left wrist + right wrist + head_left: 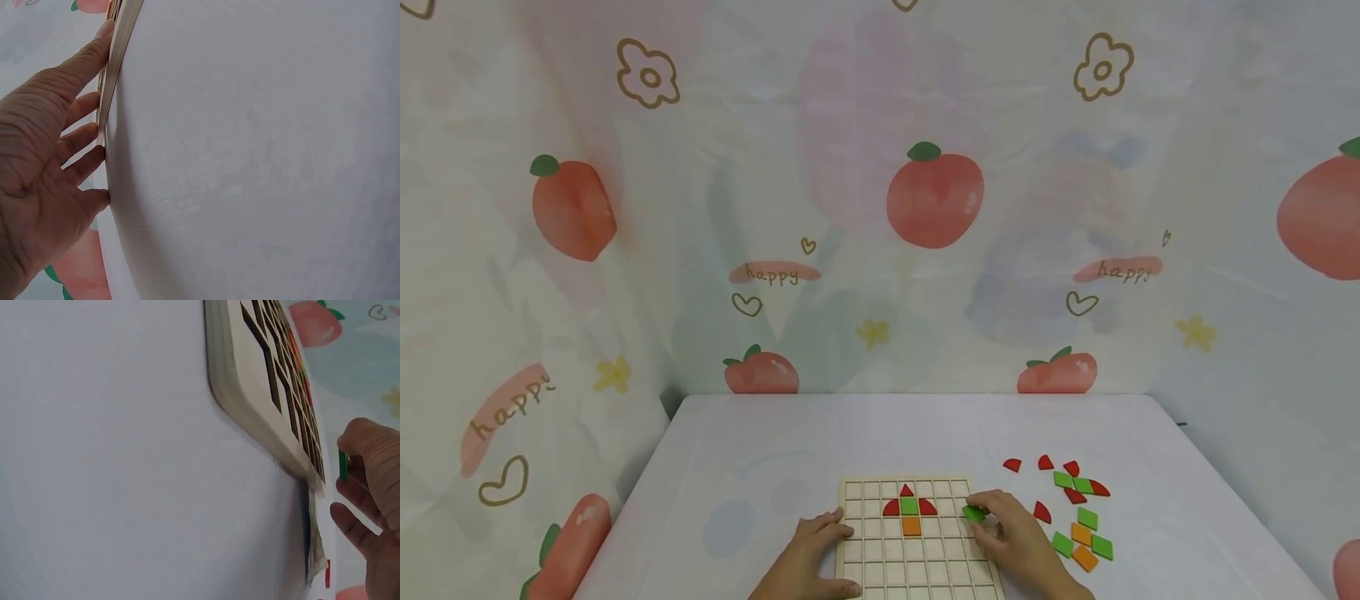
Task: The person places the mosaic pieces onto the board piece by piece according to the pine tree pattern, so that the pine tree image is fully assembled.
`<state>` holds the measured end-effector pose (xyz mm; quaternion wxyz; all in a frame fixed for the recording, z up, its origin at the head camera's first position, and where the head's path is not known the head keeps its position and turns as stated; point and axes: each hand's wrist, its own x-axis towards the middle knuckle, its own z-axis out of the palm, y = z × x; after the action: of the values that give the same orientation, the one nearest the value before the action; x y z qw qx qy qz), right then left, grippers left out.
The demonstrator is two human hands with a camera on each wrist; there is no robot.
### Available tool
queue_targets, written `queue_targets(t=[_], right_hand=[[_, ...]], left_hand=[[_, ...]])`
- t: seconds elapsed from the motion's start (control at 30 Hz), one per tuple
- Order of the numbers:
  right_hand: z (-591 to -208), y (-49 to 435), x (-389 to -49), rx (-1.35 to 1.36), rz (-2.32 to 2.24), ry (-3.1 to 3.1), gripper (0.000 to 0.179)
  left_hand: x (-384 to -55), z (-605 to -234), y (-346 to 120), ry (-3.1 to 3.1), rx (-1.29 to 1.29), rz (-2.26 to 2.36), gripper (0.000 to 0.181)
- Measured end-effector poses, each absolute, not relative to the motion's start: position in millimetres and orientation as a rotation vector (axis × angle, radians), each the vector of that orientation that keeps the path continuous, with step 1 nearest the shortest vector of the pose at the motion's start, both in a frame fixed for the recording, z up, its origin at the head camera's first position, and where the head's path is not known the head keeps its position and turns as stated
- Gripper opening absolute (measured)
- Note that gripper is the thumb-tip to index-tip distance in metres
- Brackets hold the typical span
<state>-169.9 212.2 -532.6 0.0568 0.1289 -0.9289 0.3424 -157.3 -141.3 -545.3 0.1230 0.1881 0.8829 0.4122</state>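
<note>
A wooden grid board (895,551) lies on the white table. In its upper cells sit a red triangle (907,491), a green square (909,506), two red quarter-circle tiles (927,507) flanking that square, and an orange square (912,526) below. My left hand (808,554) rests at the board's left edge, fingers spread and touching the rim, as the left wrist view also shows. Over the right edge, my right hand (1018,537) pinches a green square tile (973,513). In the right wrist view this tile (343,465) appears edge-on, raised off the board.
Right of the board lie loose tiles: several red quarter-circles (1012,465), several green squares (1102,547) and two orange squares (1085,558). Some overlap. A fruit-printed curtain (850,333) hangs behind the table and along both sides.
</note>
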Motion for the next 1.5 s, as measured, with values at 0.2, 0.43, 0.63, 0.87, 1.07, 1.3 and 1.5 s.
queue_targets(t=[0.2, 0.43, 0.63, 0.87, 1.07, 1.3, 1.5], right_hand=[[-534.3, 193.0, -168.8, 0.485, 1.030, -2.816, 0.026], [-535.9, 177.3, -166.1, 0.568, 1.038, -2.781, 0.022], [-538.4, 169.0, -166.0, 0.631, 0.940, -2.770, 0.023], [-539.1, 162.2, -167.6, 0.627, 1.014, -2.769, 0.013], [-537.6, 158.8, -167.5, 0.633, 1.048, -2.742, 0.008], [-536.4, 156.8, -166.8, 0.701, 1.017, -2.713, 0.007], [-536.8, 159.7, -163.9, 0.725, 1.007, -2.701, 0.011]], left_hand=[[-156.0, -544.1, -140.6, 2.579, 0.530, 1.199, 0.069], [-155.9, -543.9, -139.6, 2.581, 0.516, 1.199, 0.069], [-156.4, -544.1, -139.9, 2.569, 0.516, 1.204, 0.068], [-155.0, -543.6, -139.9, 2.589, 0.544, 1.193, 0.068], [-155.0, -542.4, -138.6, 2.598, 0.530, 1.186, 0.068], [-155.9, -541.2, -139.6, 2.576, 0.512, 1.200, 0.068], [-157.1, -542.7, -139.3, 2.559, 0.524, 1.198, 0.068]])
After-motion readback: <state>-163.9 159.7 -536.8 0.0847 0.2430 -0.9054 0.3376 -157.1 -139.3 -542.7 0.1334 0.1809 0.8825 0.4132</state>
